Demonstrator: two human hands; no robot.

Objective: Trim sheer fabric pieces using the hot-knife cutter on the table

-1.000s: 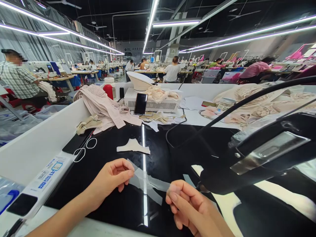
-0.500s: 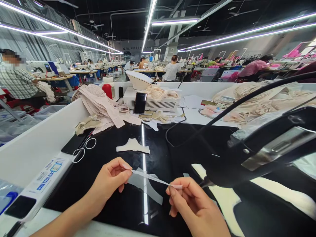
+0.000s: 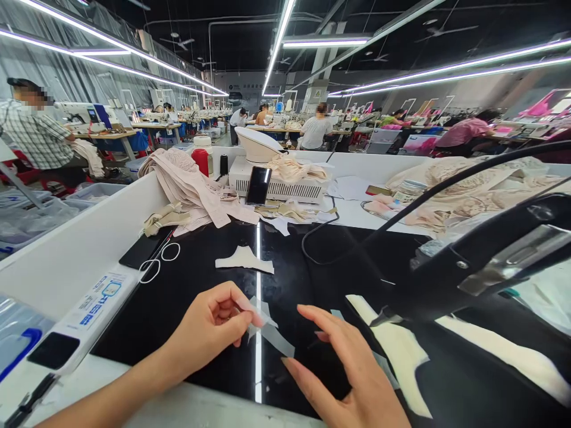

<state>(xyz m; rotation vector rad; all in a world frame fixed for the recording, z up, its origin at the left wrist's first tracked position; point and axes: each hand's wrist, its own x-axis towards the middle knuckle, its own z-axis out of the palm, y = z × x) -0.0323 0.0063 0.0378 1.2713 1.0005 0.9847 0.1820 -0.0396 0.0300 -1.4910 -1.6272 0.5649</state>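
Note:
My left hand is closed in a pinch over the black work surface. At its fingertips is a thin translucent strip, partly hidden by the fingers. A translucent curved piece lies on the surface just beyond and below it. My right hand stands open to the right of that piece, thumb and fingers apart, holding nothing. A cream shaped fabric piece lies ahead of my left hand. Another cream piece lies right of my right hand, under the tip of a black tool.
A black cable arches from the right. A phone leans on a white box at the back, beside heaped beige fabric strips. White loops and a white carton lie left. Several people sit at machines beyond.
The strip was stretched between both hands; my right hand has let go and opened. My left hand has shifted right with the strip, and the whole view has moved slightly.

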